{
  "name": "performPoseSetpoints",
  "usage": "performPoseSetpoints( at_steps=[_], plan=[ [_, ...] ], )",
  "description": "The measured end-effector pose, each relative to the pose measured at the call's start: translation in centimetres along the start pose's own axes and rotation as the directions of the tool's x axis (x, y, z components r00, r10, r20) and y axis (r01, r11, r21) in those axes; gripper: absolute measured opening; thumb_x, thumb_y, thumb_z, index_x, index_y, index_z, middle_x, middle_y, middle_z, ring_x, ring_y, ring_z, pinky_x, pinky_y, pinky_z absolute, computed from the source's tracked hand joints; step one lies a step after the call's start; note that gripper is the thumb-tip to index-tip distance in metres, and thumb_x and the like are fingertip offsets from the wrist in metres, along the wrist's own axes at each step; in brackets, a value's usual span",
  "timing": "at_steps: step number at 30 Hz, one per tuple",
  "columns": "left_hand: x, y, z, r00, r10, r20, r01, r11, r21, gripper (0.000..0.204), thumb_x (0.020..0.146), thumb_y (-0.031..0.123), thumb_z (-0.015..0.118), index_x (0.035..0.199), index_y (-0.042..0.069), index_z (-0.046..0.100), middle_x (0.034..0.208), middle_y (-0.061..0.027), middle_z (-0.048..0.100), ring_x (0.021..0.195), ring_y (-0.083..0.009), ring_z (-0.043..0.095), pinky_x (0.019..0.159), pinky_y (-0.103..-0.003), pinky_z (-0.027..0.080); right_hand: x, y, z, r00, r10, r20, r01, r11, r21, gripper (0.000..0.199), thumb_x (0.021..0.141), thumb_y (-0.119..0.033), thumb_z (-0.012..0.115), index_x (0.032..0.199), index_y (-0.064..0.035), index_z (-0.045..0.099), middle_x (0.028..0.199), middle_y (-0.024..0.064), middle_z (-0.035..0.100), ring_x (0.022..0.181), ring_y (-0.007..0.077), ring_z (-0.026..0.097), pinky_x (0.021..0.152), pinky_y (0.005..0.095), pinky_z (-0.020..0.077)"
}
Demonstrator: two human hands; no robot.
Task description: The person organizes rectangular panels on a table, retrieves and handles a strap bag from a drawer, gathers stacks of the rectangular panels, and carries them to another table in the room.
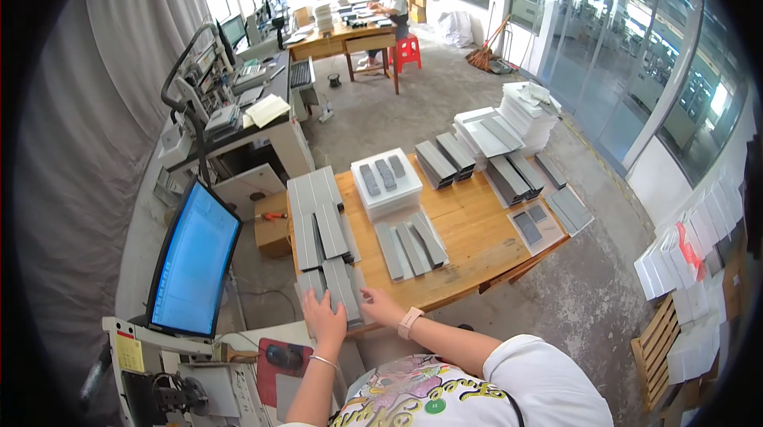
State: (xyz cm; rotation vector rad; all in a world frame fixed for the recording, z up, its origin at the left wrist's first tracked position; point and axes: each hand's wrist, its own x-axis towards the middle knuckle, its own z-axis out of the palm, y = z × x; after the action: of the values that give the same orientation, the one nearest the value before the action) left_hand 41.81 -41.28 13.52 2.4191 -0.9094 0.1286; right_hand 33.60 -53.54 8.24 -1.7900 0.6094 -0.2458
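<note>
Evidently, the left grip (322, 321) was open, its fingers spread over the near grey stacks (337, 277), two long, narrow piles lying side by side at the front left corner of the wooden desk (469, 216). The right grip (383, 309) stood just beside their right edge, fingers partly bent; I could not tell whether it touched them or pinched anything. A bracelet (323, 361) circled the left wrist, and a pale pink watch (410, 323) the right.

Beyond the fingers, more long grey stacks (312, 188) ran along the desk's left edge. To their right, a pale sheet carried several grey strips (411, 246), and behind that rose a white stack (391, 203) topped with three dark grey pieces (389, 173). Farther right were a pair of dark-sided grey stacks (443, 160) and, past them, tall white piles (528, 121).

Left of the desk stood a monitor (195, 260) with a blue screen; a black mouse (283, 355) lay on a red mat (269, 383) near the person's left forearm. An orange-handled tool (274, 215) rested on a cardboard box (273, 238). Across the room, a co-worker (392, 4) in a dark cap sat on a red stool (408, 52).
</note>
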Motion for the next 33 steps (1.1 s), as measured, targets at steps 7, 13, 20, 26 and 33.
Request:
performPoseSetpoints(
  at_steps=[7, 13, 20, 26, 33],
  plan=[
    [-1.3, 3.1, -4.6, 0.993, 0.09, -0.079, -0.112, 0.928, -0.354, 0.021, 0.068, 0.001, 0.052, 0.089, 0.003, 0.055, 0.097, -0.0136, 0.05, 0.093, -0.0304, 0.047, 0.08, -0.038, 0.038, 0.5, 0.5, -2.8, 0.95, 0.29, 0.114, -0.309, 0.922, 0.232, 0.044, 0.076, -0.016, 0.05, 0.116, 0.0014, 0.044, 0.082, 0.0061, 0.058, 0.059, 0.0087, 0.049, 0.049, 0.0217, 0.0404],
    [-7.6, 2.8, -1.6, 0.929, 0.08, 0.362, 0.208, 0.696, -0.687, 0.017, 0.074, -0.001, 0.049, 0.089, 0.0, 0.057, 0.086, -0.0122, 0.055, 0.075, -0.0182, 0.057, 0.065, -0.026, 0.047, 1.1, 1.5, -1.9, 0.892, 0.394, 0.221, -0.451, 0.814, 0.366, 0.04, 0.077, -0.013, 0.05, 0.114, 0.0009, 0.046, 0.079, 0.0033, 0.055, 0.056, 0.0058, 0.045, 0.048, 0.0173, 0.036],
    [-10.7, -0.3, 2.7, 0.619, -0.466, 0.632, 0.722, 0.021, -0.691, 0.041, 0.077, 0.003, 0.044, 0.118, 0.0, 0.039, 0.104, -0.0135, 0.051, 0.091, -0.0205, 0.054, 0.075, -0.028, 0.046, -0.4, 2.2, -0.4, 0.988, 0.154, 0.006, -0.153, 0.982, 0.109, 0.038, 0.077, -0.005, 0.048, 0.113, 0.0047, 0.044, 0.094, 0.0061, 0.053, 0.075, 0.0115, 0.051, 0.066, 0.022, 0.0428],
    [-9.9, 0.3, 3.1, 0.695, -0.466, 0.548, 0.649, 0.078, -0.757, 0.049, 0.08, 0.003, 0.043, 0.126, 0.002, 0.028, 0.109, -0.0144, 0.048, 0.097, -0.0209, 0.05, 0.078, -0.029, 0.044, -0.5, 1.1, -0.5, 0.9, 0.34, 0.272, -0.431, 0.782, 0.45, 0.034, 0.079, -0.004, 0.047, 0.112, 0.0052, 0.044, 0.09, 0.0044, 0.052, 0.074, 0.0107, 0.051, 0.068, 0.0212, 0.043],
    [-10.2, -0.3, 3.5, 0.719, -0.476, 0.506, 0.618, 0.106, -0.779, 0.051, 0.079, 0.001, 0.043, 0.128, 0.005, 0.027, 0.11, -0.013, 0.048, 0.097, -0.0195, 0.049, 0.078, -0.028, 0.044, -0.4, 0.4, -1.3, 0.851, 0.384, 0.357, -0.516, 0.736, 0.438, 0.041, 0.079, -0.007, 0.044, 0.117, 0.0073, 0.04, 0.104, 0.0125, 0.053, 0.087, 0.0152, 0.053, 0.076, 0.0239, 0.0435]
  ],
)
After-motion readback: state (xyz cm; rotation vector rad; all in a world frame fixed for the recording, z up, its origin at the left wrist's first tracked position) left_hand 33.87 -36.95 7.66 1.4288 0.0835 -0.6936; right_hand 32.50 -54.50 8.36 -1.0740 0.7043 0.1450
